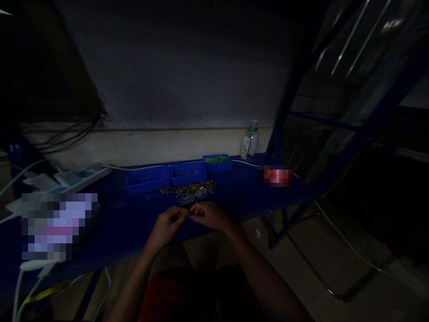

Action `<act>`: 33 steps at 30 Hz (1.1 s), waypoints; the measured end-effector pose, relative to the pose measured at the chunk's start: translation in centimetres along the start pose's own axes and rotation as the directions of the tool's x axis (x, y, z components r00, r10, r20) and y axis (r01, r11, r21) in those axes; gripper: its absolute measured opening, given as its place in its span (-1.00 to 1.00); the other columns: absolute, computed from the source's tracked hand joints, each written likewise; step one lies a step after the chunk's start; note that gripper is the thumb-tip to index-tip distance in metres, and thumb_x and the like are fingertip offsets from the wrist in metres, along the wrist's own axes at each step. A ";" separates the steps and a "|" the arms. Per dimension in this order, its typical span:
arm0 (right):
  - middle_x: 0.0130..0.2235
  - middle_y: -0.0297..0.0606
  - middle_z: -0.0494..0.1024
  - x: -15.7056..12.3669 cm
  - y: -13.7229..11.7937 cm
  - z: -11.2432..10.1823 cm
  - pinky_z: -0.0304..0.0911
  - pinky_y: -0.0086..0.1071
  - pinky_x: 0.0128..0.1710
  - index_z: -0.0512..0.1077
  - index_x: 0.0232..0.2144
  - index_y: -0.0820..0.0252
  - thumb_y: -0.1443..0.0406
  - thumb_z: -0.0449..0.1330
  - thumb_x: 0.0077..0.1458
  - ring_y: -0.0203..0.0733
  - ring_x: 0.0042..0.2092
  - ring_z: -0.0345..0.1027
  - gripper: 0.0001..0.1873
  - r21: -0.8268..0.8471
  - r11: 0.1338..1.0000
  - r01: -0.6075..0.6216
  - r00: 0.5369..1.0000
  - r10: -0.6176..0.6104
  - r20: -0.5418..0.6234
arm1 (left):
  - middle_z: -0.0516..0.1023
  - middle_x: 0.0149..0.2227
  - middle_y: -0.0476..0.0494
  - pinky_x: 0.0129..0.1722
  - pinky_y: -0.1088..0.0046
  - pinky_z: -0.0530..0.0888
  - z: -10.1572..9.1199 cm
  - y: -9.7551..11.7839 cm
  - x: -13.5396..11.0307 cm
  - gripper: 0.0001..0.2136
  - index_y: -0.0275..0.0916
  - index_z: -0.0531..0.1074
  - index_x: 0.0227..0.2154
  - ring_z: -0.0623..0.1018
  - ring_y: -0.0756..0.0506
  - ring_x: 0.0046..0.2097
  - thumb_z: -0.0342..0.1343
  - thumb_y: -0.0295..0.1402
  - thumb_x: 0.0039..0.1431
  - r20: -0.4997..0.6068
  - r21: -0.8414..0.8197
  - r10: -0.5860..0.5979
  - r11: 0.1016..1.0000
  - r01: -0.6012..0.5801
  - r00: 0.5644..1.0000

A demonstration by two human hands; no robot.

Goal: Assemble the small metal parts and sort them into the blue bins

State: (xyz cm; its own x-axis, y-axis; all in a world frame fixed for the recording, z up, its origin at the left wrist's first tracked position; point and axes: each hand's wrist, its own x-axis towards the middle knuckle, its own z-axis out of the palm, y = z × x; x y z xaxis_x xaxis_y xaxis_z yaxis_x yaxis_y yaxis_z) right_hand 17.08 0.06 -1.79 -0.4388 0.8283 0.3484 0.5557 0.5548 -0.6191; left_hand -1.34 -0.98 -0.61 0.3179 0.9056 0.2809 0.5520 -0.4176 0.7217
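Observation:
My left hand and my right hand meet over the near edge of a dark blue table. Both have their fingers curled and pinched together where they touch. Whatever they hold is too small and dark to name. Just beyond the fingertips lies a heap of small shiny metal pins and brass parts. Behind the heap stand two blue trays side by side. One holds a few thin pins.
A smaller blue tray with green parts and a clear bottle stand by the wall. A white power strip with cables lies at left. A blue metal frame rises at right. The room is dim.

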 end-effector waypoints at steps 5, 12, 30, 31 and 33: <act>-0.38 -0.35 0.49 0.1 0.0 -0.3 0.13 -0.52 -0.39 0.43 -0.27 0.15 0.23 0.09 0.08 -0.36 -0.37 0.33 -0.81 0.012 0.998 0.063 0.998 -0.063 0.015 | 0.54 -0.31 -0.13 -0.24 0.42 0.39 -0.1 0.2 -0.1 -0.74 -0.25 0.49 -0.34 0.50 -0.10 -0.27 0.00 -0.19 0.09 -0.010 -0.010 0.013 1.000 -0.014 1.000; -0.33 -0.33 0.51 -0.1 0.0 -0.3 0.18 -0.51 -0.35 0.40 -0.28 0.16 0.24 0.08 0.09 -0.34 -0.33 0.37 -0.83 0.087 0.996 0.003 1.000 -0.003 -0.003 | 0.54 -0.29 -0.14 -0.23 0.42 0.40 -0.1 0.3 0.0 -0.74 -0.25 0.50 -0.32 0.50 -0.09 -0.27 0.00 -0.21 0.09 -0.001 -0.014 0.006 1.000 -0.006 1.000; -0.33 -0.34 0.49 -0.1 0.0 -0.4 0.16 -0.51 -0.32 0.39 -0.21 0.15 0.22 0.09 0.09 -0.35 -0.31 0.34 -0.78 0.014 1.000 0.025 1.000 -0.025 0.009 | 0.54 -0.30 -0.12 -0.26 0.45 0.39 -0.1 0.4 0.0 -0.75 -0.25 0.49 -0.34 0.50 -0.09 -0.27 0.00 -0.20 0.09 -0.023 0.004 -0.010 1.000 0.010 1.000; -0.31 -0.33 0.49 -0.1 -0.1 -0.4 0.16 -0.50 -0.30 0.40 -0.22 0.15 0.23 0.07 0.10 -0.35 -0.29 0.34 -0.79 0.013 0.999 0.033 0.999 -0.034 0.012 | 0.54 -0.31 -0.12 -0.26 0.45 0.40 -0.1 0.4 -0.1 -0.75 -0.25 0.49 -0.35 0.50 -0.09 -0.28 0.00 -0.20 0.09 -0.024 0.003 -0.011 1.000 0.011 1.000; -0.30 -0.32 0.50 -0.1 -0.1 -0.5 0.16 -0.49 -0.29 0.41 -0.23 0.15 0.25 0.06 0.11 -0.34 -0.28 0.35 -0.80 0.015 0.999 0.045 0.999 -0.045 0.012 | 0.54 -0.31 -0.12 -0.26 0.44 0.40 -0.1 0.4 -0.1 -0.74 -0.25 0.49 -0.35 0.51 -0.09 -0.28 0.00 -0.19 0.09 -0.023 0.002 -0.012 1.000 0.012 1.000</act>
State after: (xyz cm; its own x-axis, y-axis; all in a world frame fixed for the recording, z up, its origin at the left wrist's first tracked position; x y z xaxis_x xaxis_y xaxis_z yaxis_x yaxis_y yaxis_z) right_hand 17.42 -0.02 -1.46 -0.4719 0.8014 0.3676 0.5245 0.5903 -0.6136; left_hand -1.20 -1.22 -0.29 0.2934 0.9121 0.2864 0.5571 -0.4066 0.7241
